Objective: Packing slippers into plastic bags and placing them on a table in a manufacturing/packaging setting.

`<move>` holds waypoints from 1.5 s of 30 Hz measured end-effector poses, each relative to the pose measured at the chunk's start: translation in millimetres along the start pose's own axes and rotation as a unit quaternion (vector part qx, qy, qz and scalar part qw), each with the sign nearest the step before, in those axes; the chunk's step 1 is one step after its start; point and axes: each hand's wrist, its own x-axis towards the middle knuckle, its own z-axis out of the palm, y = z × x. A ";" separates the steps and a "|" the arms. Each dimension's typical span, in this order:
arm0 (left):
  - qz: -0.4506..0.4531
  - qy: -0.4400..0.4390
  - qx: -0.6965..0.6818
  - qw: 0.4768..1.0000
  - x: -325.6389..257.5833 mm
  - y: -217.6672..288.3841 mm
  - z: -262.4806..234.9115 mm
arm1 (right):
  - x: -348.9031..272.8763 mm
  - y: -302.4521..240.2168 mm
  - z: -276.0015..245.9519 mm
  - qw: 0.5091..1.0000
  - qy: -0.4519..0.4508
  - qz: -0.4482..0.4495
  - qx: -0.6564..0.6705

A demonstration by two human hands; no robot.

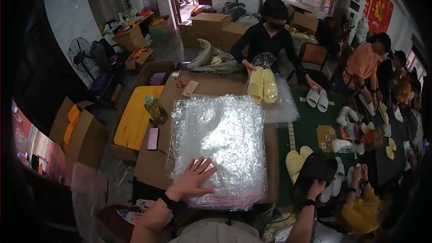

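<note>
A stack of clear plastic bags (218,144) lies flat on the brown table (148,162), covering most of its middle and reaching to its near edge. The person's left hand (194,177) rests palm down on the near corner of that stack, fingers spread and flat, gripping nothing. The right hand (316,189) is off to the right of the stack, past the table's edge, with its fingers curled over the near end of a pair of black slippers (315,173) and holding them.

Just left of the stack a green bottle (155,109) stands upright, and nearer the person than the bottle a phone (153,138) lies flat on the table. Beyond the stack, toward the far end of the table, another phone in a pinkish case (190,88) lies face up. At the stack's far right corner a person in black (270,36) holds a pair of yellow slippers (262,85) inside a clear bag.

Right of the stack a green mat (310,130) carries a white pair of slippers (317,98) at its far side and a pale yellow pair (297,162) just beside the black pair. Left of the table sits an open carton with a yellow sheet (135,117) in it. More cartons (211,26) are piled behind the person in black.
</note>
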 end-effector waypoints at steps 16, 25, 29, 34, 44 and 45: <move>0.071 0.014 0.001 0.997 -3.1 -33.8 25.3 | -241.2 -374.0 192.2 0.886 -0.399 -0.194 -0.136; 0.067 0.039 0.061 0.995 -12.4 -19.5 12.5 | -162.5 -302.3 221.8 0.899 -0.239 -0.128 -0.344; 0.062 0.006 0.038 0.997 -12.0 -19.4 -0.9 | -150.4 -311.3 170.4 0.948 -0.145 -0.130 -0.251; 0.057 -0.014 0.014 0.998 3.6 -19.8 -7.6 | -160.9 -305.7 84.9 0.986 -0.149 0.004 -0.072; 0.003 0.051 -0.226 0.973 26.7 -21.9 -21.1 | -248.5 -382.6 10.5 0.917 -0.369 -0.152 -0.008; 0.002 0.052 -0.225 0.973 26.3 -23.9 -18.2 | -254.3 -391.9 9.9 0.879 -0.428 -0.205 -0.052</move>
